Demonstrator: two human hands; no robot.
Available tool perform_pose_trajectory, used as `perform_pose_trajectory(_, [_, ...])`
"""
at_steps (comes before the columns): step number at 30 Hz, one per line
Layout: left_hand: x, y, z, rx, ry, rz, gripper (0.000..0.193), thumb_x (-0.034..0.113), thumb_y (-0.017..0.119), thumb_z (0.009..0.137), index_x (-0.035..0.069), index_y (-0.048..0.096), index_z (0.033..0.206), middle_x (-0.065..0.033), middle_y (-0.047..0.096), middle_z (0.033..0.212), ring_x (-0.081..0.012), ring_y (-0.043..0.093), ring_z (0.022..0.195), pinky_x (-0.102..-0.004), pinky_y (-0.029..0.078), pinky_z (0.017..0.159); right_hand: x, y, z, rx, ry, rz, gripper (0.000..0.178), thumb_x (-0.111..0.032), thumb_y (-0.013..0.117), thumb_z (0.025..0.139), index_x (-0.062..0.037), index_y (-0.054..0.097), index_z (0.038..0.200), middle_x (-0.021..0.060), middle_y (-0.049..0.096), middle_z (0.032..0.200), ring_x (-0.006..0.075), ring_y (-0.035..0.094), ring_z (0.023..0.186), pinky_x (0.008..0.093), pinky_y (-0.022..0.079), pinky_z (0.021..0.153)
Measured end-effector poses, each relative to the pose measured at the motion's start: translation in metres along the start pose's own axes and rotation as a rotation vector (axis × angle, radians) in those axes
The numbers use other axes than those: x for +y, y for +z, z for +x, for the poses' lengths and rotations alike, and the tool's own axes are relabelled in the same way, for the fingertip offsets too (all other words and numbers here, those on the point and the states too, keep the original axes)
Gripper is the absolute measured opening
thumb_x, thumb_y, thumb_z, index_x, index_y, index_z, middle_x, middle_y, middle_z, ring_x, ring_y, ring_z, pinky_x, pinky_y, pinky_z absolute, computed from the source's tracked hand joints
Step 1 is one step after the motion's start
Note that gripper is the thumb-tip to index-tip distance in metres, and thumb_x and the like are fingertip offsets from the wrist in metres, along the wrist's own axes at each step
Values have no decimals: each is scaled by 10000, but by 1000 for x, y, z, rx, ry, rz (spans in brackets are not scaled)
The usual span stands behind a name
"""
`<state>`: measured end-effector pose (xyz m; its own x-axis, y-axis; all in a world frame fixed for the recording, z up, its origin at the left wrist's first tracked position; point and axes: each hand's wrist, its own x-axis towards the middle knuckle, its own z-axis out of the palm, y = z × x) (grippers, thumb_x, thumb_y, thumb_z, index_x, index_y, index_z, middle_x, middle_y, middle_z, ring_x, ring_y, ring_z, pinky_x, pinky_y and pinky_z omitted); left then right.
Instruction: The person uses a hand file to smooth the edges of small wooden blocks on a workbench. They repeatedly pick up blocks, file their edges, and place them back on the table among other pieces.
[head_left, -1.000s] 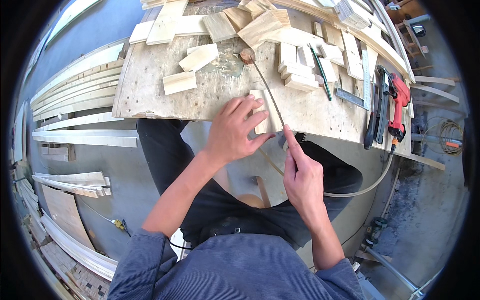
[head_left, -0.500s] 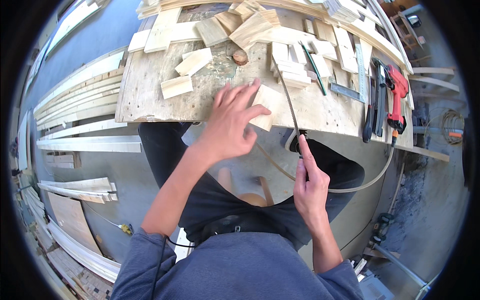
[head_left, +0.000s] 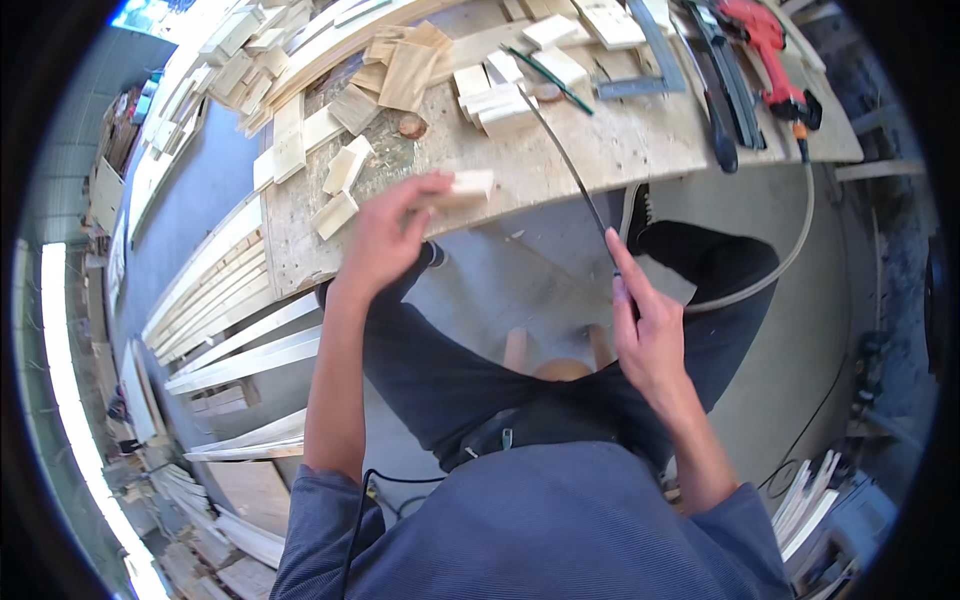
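Note:
My left hand (head_left: 385,235), slightly blurred, is at the near edge of the workbench (head_left: 560,150). Its fingers close on one end of a small pale wooden block (head_left: 474,186). In my right hand (head_left: 650,330) is a narrow saw (head_left: 566,158), its long thin blade angled up and left over the bench edge. The index finger lies stretched along the saw; the palm hides most of its handle. The blade's tip is beside a small stack of wooden blocks (head_left: 505,110). Two loose wooden blocks (head_left: 347,166) lie left of my left hand.
A dark green pencil (head_left: 548,80), a metal square (head_left: 650,80), a dark-handled tool (head_left: 722,140) and a red air nailer (head_left: 765,50) with a hose (head_left: 800,230) lie to the right. Wooden boards (head_left: 405,75) are piled at the back. Long planks (head_left: 215,285) stand left of the bench.
My left hand has gone from lying spread beside the flat block to gripping it, and the block has turned. The view has shifted; my right hand still holds the saw.

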<state>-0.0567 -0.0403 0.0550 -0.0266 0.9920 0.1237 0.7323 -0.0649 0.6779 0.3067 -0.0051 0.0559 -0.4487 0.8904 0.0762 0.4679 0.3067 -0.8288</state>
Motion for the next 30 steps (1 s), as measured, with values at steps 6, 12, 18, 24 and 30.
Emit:
perform_pose_trajectory(6, [-1, 1, 4, 11, -108, -374, 263, -54, 616, 1104, 14, 705, 1342, -175, 723, 1536, -258, 649, 1470, -402, 467, 1271, -3, 9, -2, -84, 69, 229, 607, -28, 605, 1109, -210, 583, 1687, 167, 606, 756, 255, 548, 622, 353, 533, 694])
perform_pose_trajectory(12, [-18, 21, 7, 120, 17, -466, 281, -108, 638, 1060, 23, 693, 1302, -198, 654, 1599, -280, 587, 1531, -417, 438, 1303, -5, 16, 3, -94, 35, 306, 610, -41, 607, 1103, -217, 574, 1686, 249, 700, 863, 370, 631, 659, 406, 564, 733])
perform_pose_trajectory(18, [-39, 21, 16, 71, 79, -65, 257, -103, 703, 982, 39, 757, 1189, -160, 646, 1599, -293, 594, 1505, -420, 426, 1298, 0, 30, 9, -186, 44, 283, 608, -87, 595, 1107, -250, 558, 1692, 281, 698, 867, 481, 667, 741, 491, 565, 755])
perform_pose_trajectory(24, [1, 33, 4, 216, 200, 197, 245, 39, 884, 898, 42, 824, 1136, -131, 768, 1328, -297, 709, 1325, -386, 542, 1111, 6, 60, 10, -153, -4, 220, 592, -122, 607, 1082, -281, 600, 1653, 248, 738, 844, 484, 720, 788, 551, 596, 782])
perform_pose_trajectory(30, [12, 62, -1, 309, 272, 212, 162, 62, 921, 885, 46, 831, 1019, -107, 797, 1089, -308, 778, 1140, -408, 606, 970, 9, 62, 17, -177, -58, 75, 612, -121, 624, 1070, -307, 603, 1653, 223, 738, 802, 440, 739, 759, 548, 609, 760])
